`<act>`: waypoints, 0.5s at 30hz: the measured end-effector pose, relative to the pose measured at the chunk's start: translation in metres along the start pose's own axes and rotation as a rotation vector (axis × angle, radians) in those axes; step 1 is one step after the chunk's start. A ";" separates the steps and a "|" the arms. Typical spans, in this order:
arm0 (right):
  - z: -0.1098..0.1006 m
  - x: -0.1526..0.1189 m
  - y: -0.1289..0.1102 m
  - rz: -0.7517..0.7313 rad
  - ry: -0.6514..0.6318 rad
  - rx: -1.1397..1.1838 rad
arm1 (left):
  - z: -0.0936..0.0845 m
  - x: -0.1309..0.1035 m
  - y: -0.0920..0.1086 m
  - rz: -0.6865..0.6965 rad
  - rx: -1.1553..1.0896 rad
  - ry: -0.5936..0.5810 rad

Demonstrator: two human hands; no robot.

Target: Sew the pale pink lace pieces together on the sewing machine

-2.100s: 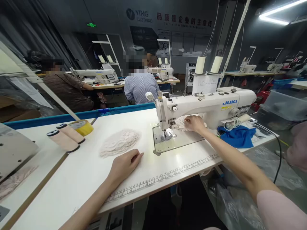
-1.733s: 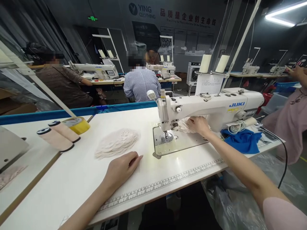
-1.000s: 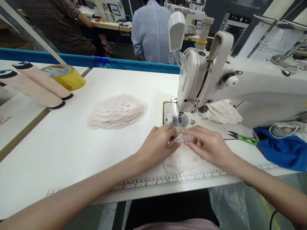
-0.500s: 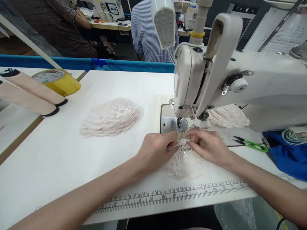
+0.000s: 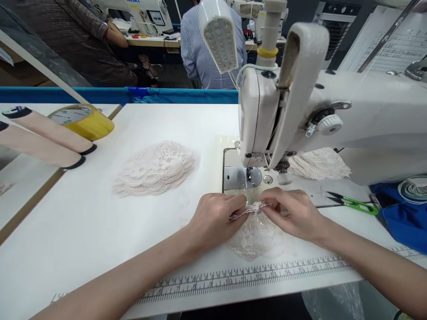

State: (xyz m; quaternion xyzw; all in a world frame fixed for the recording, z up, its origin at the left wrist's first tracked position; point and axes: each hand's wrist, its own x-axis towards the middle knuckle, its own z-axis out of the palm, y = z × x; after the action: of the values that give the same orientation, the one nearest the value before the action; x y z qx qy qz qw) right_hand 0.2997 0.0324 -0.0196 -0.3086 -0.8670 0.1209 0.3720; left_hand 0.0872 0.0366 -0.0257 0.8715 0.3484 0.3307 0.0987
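Head view: two spools [image 5: 46,135] and a tape roll [image 5: 83,122] are lying at your far left, then a lace stack [image 5: 155,168]. Your left hand [image 5: 213,220] and right hand [image 5: 295,213] are pinching a lace piece [image 5: 253,231] before the sewing machine [image 5: 333,120]. Scissors [image 5: 353,203] are lying rightward; the ruler's [image 5: 253,275] numbers are running along the table edge.
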 end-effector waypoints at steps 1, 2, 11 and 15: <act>0.000 0.000 0.000 0.000 0.006 -0.009 | 0.000 0.000 0.000 -0.003 0.000 0.000; 0.000 0.000 0.000 -0.001 0.010 -0.016 | 0.000 0.000 0.000 -0.006 0.000 0.001; 0.000 -0.001 -0.001 -0.024 -0.004 -0.002 | -0.001 0.001 0.003 -0.011 -0.045 -0.005; -0.001 -0.002 -0.002 -0.021 -0.049 0.008 | 0.000 0.002 0.003 -0.019 -0.077 -0.002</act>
State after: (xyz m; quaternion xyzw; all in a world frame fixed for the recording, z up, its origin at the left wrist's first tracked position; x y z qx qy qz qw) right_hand 0.3003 0.0301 -0.0192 -0.2951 -0.8785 0.1282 0.3531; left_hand 0.0901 0.0351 -0.0238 0.8642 0.3435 0.3418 0.1355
